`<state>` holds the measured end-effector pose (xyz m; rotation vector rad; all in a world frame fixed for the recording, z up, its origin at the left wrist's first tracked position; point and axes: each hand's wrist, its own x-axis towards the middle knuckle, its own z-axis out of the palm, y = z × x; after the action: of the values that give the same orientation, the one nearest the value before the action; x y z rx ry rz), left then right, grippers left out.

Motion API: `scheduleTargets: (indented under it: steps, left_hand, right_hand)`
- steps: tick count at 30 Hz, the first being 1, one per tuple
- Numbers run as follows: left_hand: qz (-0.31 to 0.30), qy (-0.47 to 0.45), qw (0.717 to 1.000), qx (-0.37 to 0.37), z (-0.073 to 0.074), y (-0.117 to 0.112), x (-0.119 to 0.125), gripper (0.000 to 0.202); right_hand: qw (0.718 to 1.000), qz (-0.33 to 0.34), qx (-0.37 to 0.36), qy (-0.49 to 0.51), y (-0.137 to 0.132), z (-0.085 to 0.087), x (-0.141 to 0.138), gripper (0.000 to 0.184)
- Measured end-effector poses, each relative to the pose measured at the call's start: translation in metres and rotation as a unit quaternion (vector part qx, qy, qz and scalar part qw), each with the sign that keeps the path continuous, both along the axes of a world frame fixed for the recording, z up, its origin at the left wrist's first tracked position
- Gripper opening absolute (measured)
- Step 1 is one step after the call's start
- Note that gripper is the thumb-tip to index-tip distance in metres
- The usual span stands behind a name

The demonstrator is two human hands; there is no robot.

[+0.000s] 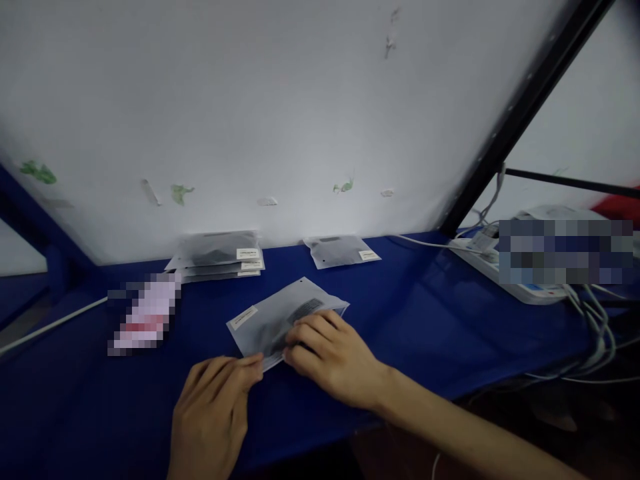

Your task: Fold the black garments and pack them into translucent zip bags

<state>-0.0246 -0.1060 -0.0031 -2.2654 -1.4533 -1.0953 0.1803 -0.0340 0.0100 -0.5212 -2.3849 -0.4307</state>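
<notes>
A frosted plastic bag [280, 303] with a white label lies on the blue table, tilted toward me, and something dark shows through it. My left hand [217, 393] pinches the bag's near edge between thumb and finger. My right hand [330, 353] rests on the bag's right part with its fingers curled over it; the fingertips press at the near edge beside the dark content. Behind it, against the wall, lie a stack of similar labelled bags [215, 248] and, farther right, one single bag [340, 252].
To the left on the blue table [400, 320] lies a blurred pinkish item [147, 310] next to a white cable [55, 325]. A white power strip [520, 287] with several cables stands at the right. A black metal post [525, 113] rises there, and a white wall [280, 120] closes the back.
</notes>
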Motion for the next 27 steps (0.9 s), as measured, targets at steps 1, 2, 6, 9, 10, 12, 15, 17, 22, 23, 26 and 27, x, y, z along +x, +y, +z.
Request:
scheduleTargets:
  steps: [1,2,6,9,10,12,15,17,22,23,26,27]
  left_hand:
    - [0.003,-0.006,1.0,0.014,0.001,-0.001,0.001,0.027]
    - [0.004,-0.01,1.0,0.023,0.002,-0.001,0.002,0.025]
    - [0.002,-0.022,0.999,0.036,0.003,-0.001,0.004,0.024]
    - [0.006,-0.028,0.999,0.04,0.001,0.001,0.004,0.024]
    - [0.004,-0.024,0.999,0.037,0.001,0.001,0.004,0.024]
    - [-0.015,-0.009,1.0,0.021,0.001,0.0,0.005,0.023]
    - [-0.074,0.007,0.997,-0.022,0.006,-0.005,0.007,0.018]
    - [-0.101,0.008,0.994,-0.047,0.012,-0.007,0.01,0.014]
    - [-0.093,0.058,0.984,-0.144,0.03,0.014,0.032,0.018]
    - [-0.089,0.075,0.979,-0.166,0.033,0.024,0.038,0.024]
    - [-0.117,0.133,0.96,-0.217,0.035,0.056,0.053,0.048]
    - [-0.132,0.156,0.951,-0.231,0.033,0.066,0.056,0.054]
  right_hand:
    - [1.0,-0.002,0.01,-0.011,0.005,0.003,0.007,0.018]
    - [1.0,-0.004,0.015,-0.025,0.01,0.005,0.015,0.018]
    - [0.996,-0.038,0.008,-0.083,0.033,0.009,0.051,0.021]
    - [0.99,-0.093,-0.007,-0.106,0.051,0.006,0.075,0.021]
    - [0.988,-0.11,-0.014,-0.107,0.056,0.003,0.081,0.02]
    - [0.985,-0.134,-0.036,-0.1,0.064,-0.005,0.091,0.018]
    - [0.979,-0.161,-0.09,-0.086,0.067,-0.019,0.107,0.02]
    - [0.969,-0.193,-0.133,-0.074,0.065,-0.028,0.121,0.027]
    - [0.923,-0.295,-0.244,-0.036,0.053,-0.045,0.163,0.042]
    - [0.916,-0.304,-0.26,-0.028,0.05,-0.048,0.17,0.045]
    - [0.906,-0.308,-0.291,-0.008,0.041,-0.055,0.183,0.051]
    - [0.905,-0.306,-0.297,-0.003,0.039,-0.057,0.184,0.052]
